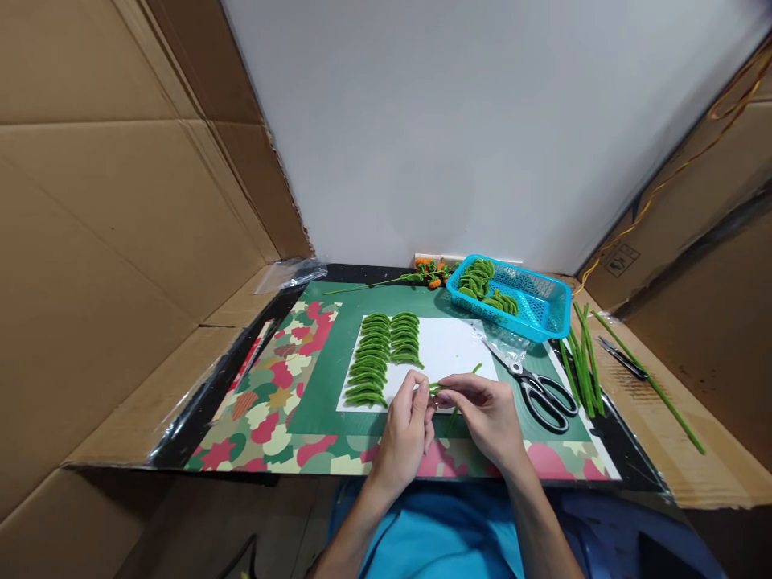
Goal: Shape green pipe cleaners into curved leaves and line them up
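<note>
A dark table (355,275) carries a green mat (322,362) with patterned edges, white paper (449,346) reaching beyond the right hand's grip (491,412), scissors (517,369) to its right, blue basket (512,320) farther off

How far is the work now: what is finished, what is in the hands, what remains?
The curved green pieces look done: two columns on the white sheet, more in the basket. The left hand and right hand are working on a small strip. The long stems at the right look unused, so probably remain.
</note>
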`<state>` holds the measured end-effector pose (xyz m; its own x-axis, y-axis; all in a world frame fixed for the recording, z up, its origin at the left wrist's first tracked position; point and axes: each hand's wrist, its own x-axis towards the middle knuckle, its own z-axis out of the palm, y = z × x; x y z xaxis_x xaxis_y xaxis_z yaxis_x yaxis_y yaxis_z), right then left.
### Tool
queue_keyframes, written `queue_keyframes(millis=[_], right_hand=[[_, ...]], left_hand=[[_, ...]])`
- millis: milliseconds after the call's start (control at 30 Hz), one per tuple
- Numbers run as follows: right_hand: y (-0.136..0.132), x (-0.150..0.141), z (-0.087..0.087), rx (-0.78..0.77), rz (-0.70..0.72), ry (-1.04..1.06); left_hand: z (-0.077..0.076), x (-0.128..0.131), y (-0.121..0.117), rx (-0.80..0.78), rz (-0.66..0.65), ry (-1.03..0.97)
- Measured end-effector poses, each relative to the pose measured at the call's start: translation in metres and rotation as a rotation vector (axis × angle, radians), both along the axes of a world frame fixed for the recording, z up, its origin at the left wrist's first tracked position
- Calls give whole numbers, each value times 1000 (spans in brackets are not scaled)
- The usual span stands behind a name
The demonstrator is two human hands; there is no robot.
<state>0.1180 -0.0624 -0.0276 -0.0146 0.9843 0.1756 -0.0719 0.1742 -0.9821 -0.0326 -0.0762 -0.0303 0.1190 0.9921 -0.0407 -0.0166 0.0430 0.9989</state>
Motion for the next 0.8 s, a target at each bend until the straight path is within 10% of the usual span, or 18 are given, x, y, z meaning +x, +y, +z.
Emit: queue_keyframes(millis=[800], right_hand=[[-1, -6, -1, 25, -87, 49]], left_hand=[[-3, 4, 0, 4, 33, -156]])
